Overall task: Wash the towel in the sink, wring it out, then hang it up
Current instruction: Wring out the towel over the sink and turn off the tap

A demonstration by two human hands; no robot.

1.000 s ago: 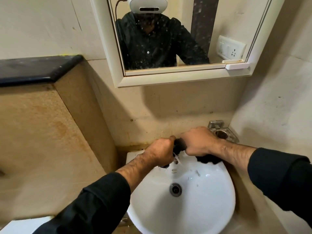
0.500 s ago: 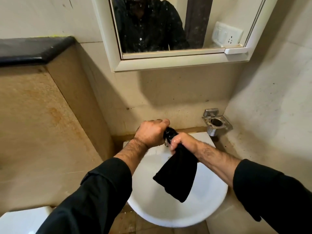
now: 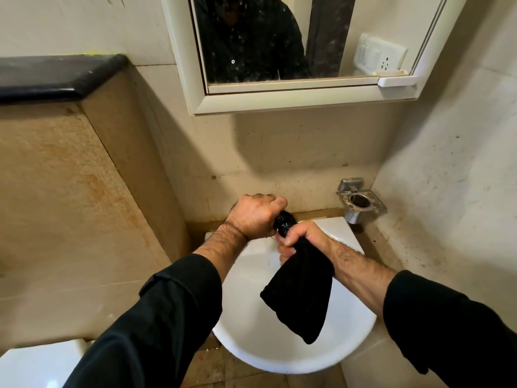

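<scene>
— Beige tiled walls (image 3: 293, 152) close in one white sink (image 3: 279, 345), right? What else hangs there?

— One mirror (image 3: 279, 46) in a white frame above, one metal holder (image 3: 361, 201) on the wall up and to the right of the fingers, and one black ledge (image 3: 56, 77) far off to the upper left.

— How many hands are working?

— Two. The left hand (image 3: 256, 217) is a closed fist, fingers curled together and clamped on the upper end of the towel (image 3: 302, 292). The right hand (image 3: 303, 239) sits just below and beside it, fingers wrapped tight around the same cloth.

— One towel only?

— One, black. Between the two fists a short twisted knot of it shows, wet and shiny. Below the right fingers the rest hangs loose as a dark flap over the basin, not touching the bowl as far as I can see.

— Do the fists touch?

— Nearly; only that knot of cloth separates them.

— Sleeves?

— Two black ones, pushed back from the wrists.

— Anything below the left arm?

— One white object (image 3: 39, 365) at the bottom corner; I cannot tell what it is.
</scene>
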